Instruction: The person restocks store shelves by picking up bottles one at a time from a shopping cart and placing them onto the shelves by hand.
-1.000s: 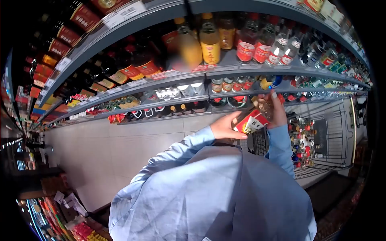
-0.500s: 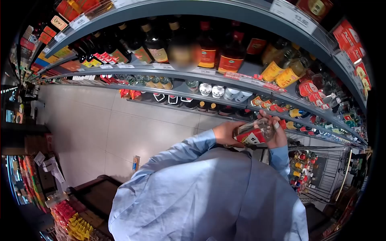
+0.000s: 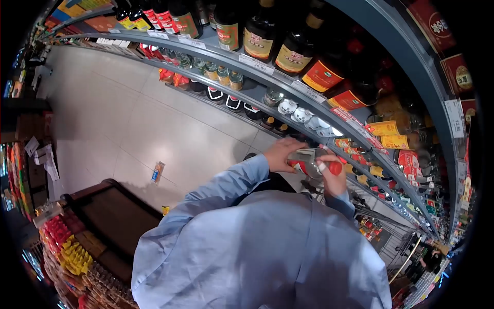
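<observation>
A clear glass bottle [image 3: 307,155] with a red label and a red cap lies tilted between my two hands, just in front of the lower shelves. Around its base end is my left hand [image 3: 281,154], closed on the glass. My right hand [image 3: 333,174] grips the neck end, close beside the cap. The label is turned partly out of sight, and some fingers are hidden behind the bottle. White round bottles [image 3: 288,106] stand on the shelf just beyond my hands.
Dark bottles with tan labels [image 3: 258,44] line the upper shelf, behind price tags on its edge [image 3: 257,64]. A wire cart [image 3: 399,247] with bottles stands at right. On the floor lies a small packet [image 3: 157,172]. A display of bagged goods [image 3: 77,255] is lower left.
My view has turned and come nearer the shelves. The bottle has rotated in my hands, its label now less visible and its cap lower. Both hands still hold it.
</observation>
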Tool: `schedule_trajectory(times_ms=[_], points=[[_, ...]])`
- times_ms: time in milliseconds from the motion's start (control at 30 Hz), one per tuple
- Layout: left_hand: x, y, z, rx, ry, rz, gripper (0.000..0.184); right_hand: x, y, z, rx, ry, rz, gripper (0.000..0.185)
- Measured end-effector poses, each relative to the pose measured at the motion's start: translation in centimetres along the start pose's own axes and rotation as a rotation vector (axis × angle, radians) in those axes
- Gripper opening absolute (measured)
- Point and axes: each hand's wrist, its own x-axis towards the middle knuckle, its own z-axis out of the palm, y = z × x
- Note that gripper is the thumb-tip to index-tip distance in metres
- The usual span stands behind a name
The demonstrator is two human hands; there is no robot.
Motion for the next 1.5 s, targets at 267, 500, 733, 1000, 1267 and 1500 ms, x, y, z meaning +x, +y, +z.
schedule_trajectory(times_ms=[267, 500, 733, 1000, 1267, 1500], points=[[-0.8, -4.6, 1.0, -0.972, 0.404, -0.724, 0.083, 8.6, 2.2, 6.0, -0.065, -0.030, -0.096, 0.012], [0.7, -14.4, 0.5, -1.265, 0.735, -0.835, 0.055, 15.2, 7.7, 12.5, -0.353, -0.156, -0.157, 0.014], [3.7, -20.1, -4.4, -1.244, 0.949, -0.612, 0.050, 22.0, 11.6, 18.2, -0.554, -0.042, -0.360, 0.014], [4.7, -23.9, -9.4, -1.246, 0.639, -0.704, 0.050, 28.4, 15.9, 20.2, -0.353, 0.047, -0.101, 0.019], [5.1, -25.8, -8.8, -1.399, 0.641, -0.654, 0.059, 30.2, 17.9, 19.9, -0.458, 0.211, -0.001, 0.039], [5.2, -26.6, -8.1, -1.361, 0.599, -0.701, 0.057, 31.0, 19.5, 19.2, -0.379, 0.149, 0.093, 0.038]])
